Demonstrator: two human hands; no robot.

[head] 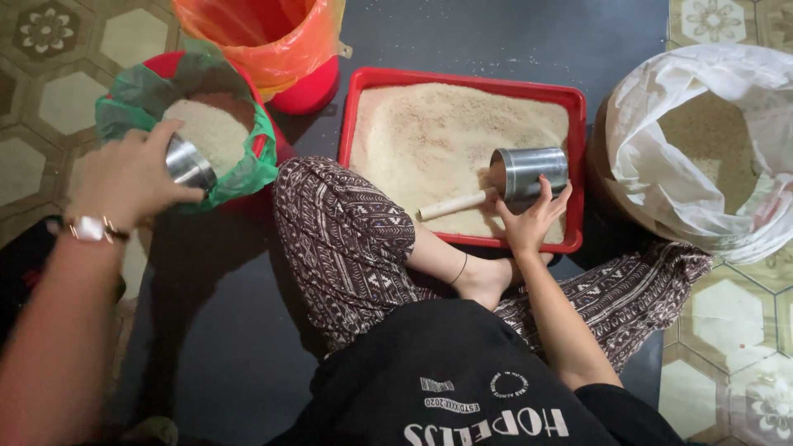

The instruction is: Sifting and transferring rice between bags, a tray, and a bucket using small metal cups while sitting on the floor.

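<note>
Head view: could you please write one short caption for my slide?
Left hand tips a metal cup over a green-lined bucket; right hand holds a metal can in a red tray.

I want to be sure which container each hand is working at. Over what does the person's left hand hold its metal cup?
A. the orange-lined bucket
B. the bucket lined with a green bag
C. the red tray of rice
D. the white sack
B: the left hand holds a metal cup at the rim of the green-lined bucket, while the right hand holds another cup in the red tray.
</note>
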